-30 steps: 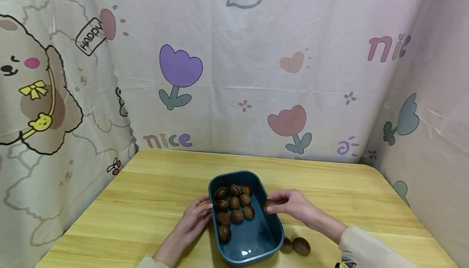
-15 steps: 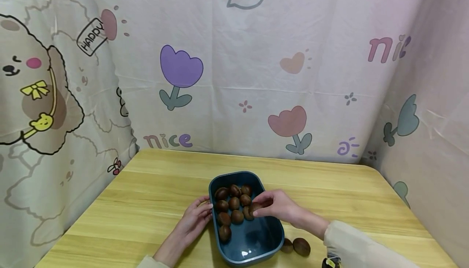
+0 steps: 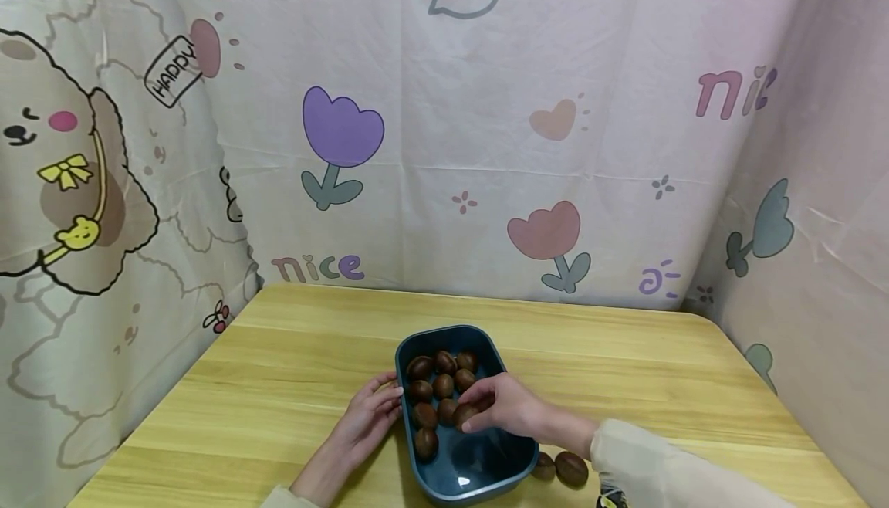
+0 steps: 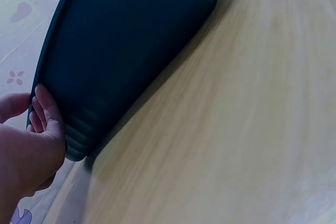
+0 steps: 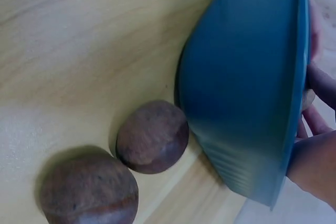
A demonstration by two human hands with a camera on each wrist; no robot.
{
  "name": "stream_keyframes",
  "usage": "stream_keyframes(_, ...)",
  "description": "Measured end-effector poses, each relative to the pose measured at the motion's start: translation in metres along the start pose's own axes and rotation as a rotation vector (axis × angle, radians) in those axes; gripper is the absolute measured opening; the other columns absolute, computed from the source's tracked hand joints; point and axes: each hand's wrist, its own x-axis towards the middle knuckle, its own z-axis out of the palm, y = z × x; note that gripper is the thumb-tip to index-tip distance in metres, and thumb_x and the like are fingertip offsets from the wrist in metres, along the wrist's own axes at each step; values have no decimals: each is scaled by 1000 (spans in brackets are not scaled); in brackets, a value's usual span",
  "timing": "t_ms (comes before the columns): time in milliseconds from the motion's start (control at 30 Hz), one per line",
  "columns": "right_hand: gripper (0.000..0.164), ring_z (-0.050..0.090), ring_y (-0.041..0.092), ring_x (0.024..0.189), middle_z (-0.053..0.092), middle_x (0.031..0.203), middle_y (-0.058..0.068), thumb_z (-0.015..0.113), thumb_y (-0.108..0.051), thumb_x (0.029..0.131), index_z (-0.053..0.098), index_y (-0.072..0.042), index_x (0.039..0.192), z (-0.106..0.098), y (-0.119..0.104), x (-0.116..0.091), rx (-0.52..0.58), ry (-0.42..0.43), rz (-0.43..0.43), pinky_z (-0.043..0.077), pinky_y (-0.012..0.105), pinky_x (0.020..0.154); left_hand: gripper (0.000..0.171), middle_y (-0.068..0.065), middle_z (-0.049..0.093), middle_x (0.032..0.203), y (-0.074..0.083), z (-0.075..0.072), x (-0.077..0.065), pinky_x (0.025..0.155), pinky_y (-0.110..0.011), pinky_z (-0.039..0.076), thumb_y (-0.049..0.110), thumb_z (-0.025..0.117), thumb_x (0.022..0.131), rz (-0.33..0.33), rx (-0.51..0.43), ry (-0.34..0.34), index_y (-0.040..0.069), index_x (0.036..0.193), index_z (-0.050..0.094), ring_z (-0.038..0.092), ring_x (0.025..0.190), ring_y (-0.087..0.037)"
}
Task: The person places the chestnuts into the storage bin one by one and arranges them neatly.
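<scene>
A dark blue rectangular box [image 3: 486, 458] stands on the table with several brown chestnuts [image 3: 425, 415] grouped in its far and left parts. My right hand [image 3: 514, 409] reaches over the right rim and pinches a chestnut [image 3: 464, 417] between thumb and fingers, low inside the box beside the others. My left hand [image 3: 368, 419] rests against the box's left outer side with relaxed fingers; the left wrist view shows fingertips [image 4: 48, 103] touching the outer wall by the rim. Two more chestnuts [image 5: 152, 136] lie on the table close to the box's right side.
The light wooden table [image 3: 312, 338] extends around the box. A printed cloth [image 3: 444, 106] hangs behind the table and along both sides.
My right hand has carried its chestnut from over the right rim leftward and down into the box, among the others. My left hand and the box have stayed put.
</scene>
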Motion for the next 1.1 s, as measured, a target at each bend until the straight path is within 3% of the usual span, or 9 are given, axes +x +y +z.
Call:
stream_keyframes(167,26,58,15,80,67,91,0,78,-4,79,70,-2,104,8,1,2,-7,-1,-3,51,28,71,21,-3,58,93,0,0,0,78,-25,46,-5,46,96,-2,0,-10,2,116,45,56,81,-10)
stream_keyframes(500,25,60,15,81,66,91,3,77,0,78,70,0,102,21,5,3,80,29,43,53,31,73,20,-4,57,95,1,0,0,78,-25,46,-4,47,96,-5,4,-11,3,115,46,56,82,-10)
stream_keyframes(900,22,56,14,82,63,91,0,80,-6,77,73,-5,97,34,10,7,-58,77,67,48,30,72,22,-4,57,94,1,3,-1,78,-25,46,-5,46,95,8,-4,-15,2,116,46,56,83,-11)
stream_keyframes(1100,20,55,16,84,63,93,2,79,-5,77,73,-3,96,36,9,6,-40,86,87,47,32,72,22,-4,57,95,0,4,-1,77,-25,46,-6,46,95,10,3,21,1,116,45,56,82,-11)
